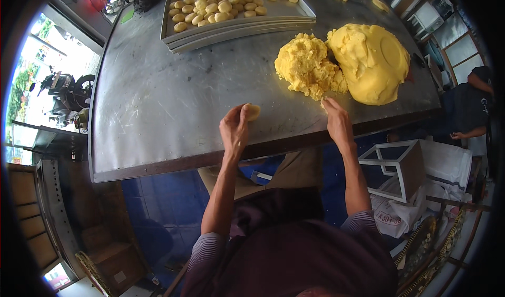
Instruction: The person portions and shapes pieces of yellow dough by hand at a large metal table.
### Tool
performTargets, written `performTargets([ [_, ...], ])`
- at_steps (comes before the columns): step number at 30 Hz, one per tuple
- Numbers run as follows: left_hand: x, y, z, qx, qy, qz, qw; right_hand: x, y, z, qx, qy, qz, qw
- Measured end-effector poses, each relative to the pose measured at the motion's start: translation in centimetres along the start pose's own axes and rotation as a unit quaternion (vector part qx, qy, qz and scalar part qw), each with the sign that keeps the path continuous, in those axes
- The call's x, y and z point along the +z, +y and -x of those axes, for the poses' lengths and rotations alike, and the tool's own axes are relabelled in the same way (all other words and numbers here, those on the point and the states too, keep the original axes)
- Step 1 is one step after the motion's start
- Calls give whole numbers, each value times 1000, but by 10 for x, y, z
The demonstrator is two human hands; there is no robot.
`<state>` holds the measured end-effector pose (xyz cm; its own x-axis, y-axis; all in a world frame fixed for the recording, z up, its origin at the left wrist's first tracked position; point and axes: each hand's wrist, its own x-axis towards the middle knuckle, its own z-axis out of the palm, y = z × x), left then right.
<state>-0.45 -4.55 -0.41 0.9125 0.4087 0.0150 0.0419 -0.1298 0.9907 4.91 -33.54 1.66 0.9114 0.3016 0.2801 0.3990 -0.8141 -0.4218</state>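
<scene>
Left hand (235, 130): cradling a dough piece (254, 112)
Right hand (339, 121): down by the crumbly mound (302, 63), hold unclear
Dough work: portioning, seemingly
Next pinch: calls for light touch

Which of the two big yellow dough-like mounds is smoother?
The larger mound, on the right: its surface is mostly smooth and rounded, whereas the smaller mound, to its left, is rough and crumbly.

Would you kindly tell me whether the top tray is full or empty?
The top metal tray is partly full: dough balls are heaped on its left and middle, but bare metal shows at front right.
</scene>
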Motion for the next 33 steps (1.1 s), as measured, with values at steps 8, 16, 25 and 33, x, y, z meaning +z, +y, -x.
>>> performTargets([
  [8,67,10,23,-37,-170,171,970,23,-85,6,38,49,-198,978],
  [16,35,11,-3,114,-176,-211,955,27,-114,-6,-96,10,-241,966],
  [25,37,4,8,93,-167,-158,969,40,-134,1,-105,73,-99,987],
  [33,32,3,6,119,-231,-73,963,34,-90,-33,86,-143,-279,946],
])
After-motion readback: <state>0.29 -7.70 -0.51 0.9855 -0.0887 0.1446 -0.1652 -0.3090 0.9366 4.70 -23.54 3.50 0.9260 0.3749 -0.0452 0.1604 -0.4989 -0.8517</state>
